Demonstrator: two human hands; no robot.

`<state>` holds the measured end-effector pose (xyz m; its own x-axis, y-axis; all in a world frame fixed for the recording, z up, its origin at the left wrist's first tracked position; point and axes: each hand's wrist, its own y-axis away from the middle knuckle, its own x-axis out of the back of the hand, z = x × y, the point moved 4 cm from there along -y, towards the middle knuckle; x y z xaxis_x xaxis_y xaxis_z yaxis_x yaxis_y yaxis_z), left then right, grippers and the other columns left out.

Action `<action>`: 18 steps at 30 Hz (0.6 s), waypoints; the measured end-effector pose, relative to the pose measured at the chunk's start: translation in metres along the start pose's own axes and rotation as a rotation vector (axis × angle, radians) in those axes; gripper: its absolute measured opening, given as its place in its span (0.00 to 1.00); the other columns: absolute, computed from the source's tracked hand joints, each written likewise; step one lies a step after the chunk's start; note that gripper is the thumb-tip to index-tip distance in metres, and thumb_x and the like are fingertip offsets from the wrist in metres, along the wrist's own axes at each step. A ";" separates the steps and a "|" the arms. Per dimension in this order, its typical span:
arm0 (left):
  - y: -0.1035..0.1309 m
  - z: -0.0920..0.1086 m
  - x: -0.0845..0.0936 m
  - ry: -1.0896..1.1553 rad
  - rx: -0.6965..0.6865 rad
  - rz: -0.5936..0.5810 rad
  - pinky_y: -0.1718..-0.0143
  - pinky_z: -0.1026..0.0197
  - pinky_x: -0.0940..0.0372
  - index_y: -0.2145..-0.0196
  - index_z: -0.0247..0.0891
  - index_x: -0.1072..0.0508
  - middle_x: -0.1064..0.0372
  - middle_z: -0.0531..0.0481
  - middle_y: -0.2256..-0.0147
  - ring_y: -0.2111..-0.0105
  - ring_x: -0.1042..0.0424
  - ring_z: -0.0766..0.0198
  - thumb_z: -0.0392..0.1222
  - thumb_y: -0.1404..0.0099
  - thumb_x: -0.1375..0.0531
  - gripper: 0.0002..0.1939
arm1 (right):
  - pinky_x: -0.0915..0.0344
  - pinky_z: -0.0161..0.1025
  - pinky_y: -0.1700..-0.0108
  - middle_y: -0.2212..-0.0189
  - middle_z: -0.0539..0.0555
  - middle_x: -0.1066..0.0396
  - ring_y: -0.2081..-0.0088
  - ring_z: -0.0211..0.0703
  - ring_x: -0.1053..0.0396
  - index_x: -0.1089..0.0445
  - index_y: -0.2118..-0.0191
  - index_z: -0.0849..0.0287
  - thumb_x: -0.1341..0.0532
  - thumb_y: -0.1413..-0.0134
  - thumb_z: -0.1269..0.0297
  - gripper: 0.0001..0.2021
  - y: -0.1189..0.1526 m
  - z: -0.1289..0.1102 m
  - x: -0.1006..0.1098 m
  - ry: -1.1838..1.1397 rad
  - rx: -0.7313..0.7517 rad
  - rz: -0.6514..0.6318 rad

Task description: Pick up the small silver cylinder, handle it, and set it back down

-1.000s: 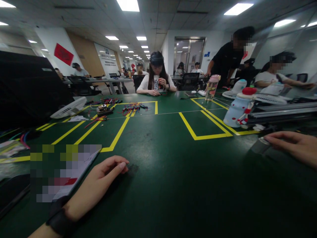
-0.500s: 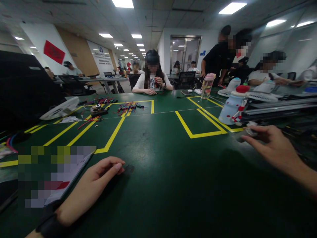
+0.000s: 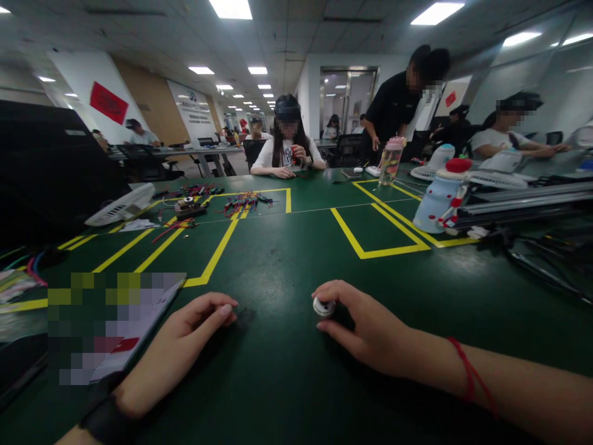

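Observation:
Over the middle of the green table [image 3: 282, 371], my right hand [image 3: 370, 327] pinches a small round silver-and-white piece [image 3: 323, 307] with a dark spot on top. Thumb and fingers grip its sides; its exact kind is unclear. My left hand [image 3: 194, 334] rests on the table to the left, its fingers curled and the thumb pressed against them. No object shows in it. A white-covered flat item [image 3: 152, 327], partly blurred out, lies beside the left forearm.
Bundles of coloured wires [image 3: 245, 203] lie at the back left, near a white fan [image 3: 121, 205]. A blue bottle [image 3: 433, 204] with a red lid and metal bars [image 3: 523, 207] stand at the right, with black cables [image 3: 542, 266]. Opposite sits a person [image 3: 287, 148].
My right hand has moved left from beside the blue bottle to the table's middle, carrying the small round piece. My left hand stays in its place. The standing person at the back has shifted.

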<state>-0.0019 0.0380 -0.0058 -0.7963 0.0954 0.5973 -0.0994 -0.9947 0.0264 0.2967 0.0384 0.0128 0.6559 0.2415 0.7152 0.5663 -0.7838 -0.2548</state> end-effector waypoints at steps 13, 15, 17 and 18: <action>-0.015 0.122 -0.068 -0.057 -0.407 -0.162 0.54 0.54 0.35 0.57 0.47 0.24 0.28 0.50 0.57 0.58 0.30 0.59 0.43 0.34 0.43 0.10 | 0.36 0.38 0.53 0.56 0.53 0.33 0.56 0.37 0.34 0.39 0.51 0.58 0.36 0.50 0.61 0.21 -0.006 0.012 -0.004 -0.312 -0.137 -0.052; -0.019 0.134 -0.076 -0.054 -0.456 -0.165 0.55 0.56 0.35 0.64 0.44 0.22 0.28 0.50 0.61 0.59 0.29 0.60 0.40 0.35 0.42 0.08 | 0.37 0.38 0.53 0.56 0.52 0.33 0.56 0.37 0.34 0.39 0.52 0.58 0.36 0.50 0.61 0.20 -0.006 0.012 -0.005 -0.309 -0.127 -0.052; -0.022 0.139 -0.077 -0.044 -0.467 -0.132 0.58 0.57 0.35 0.68 0.42 0.23 0.28 0.50 0.64 0.62 0.29 0.61 0.39 0.35 0.42 0.07 | 0.37 0.38 0.53 0.56 0.52 0.33 0.56 0.37 0.34 0.39 0.52 0.58 0.36 0.50 0.61 0.20 -0.005 0.012 -0.005 -0.300 -0.124 -0.056; -0.023 0.138 -0.074 -0.034 -0.461 -0.106 0.60 0.57 0.35 0.68 0.41 0.24 0.28 0.50 0.64 0.63 0.30 0.61 0.40 0.35 0.42 0.07 | 0.37 0.38 0.54 0.56 0.52 0.33 0.57 0.37 0.34 0.39 0.53 0.58 0.36 0.50 0.61 0.20 -0.005 0.011 -0.005 -0.296 -0.125 -0.057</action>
<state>0.1421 0.0480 0.0602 -0.7482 0.1861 0.6368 -0.4396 -0.8580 -0.2657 0.2961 0.0475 0.0029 0.7521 0.4285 0.5008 0.5527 -0.8240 -0.1250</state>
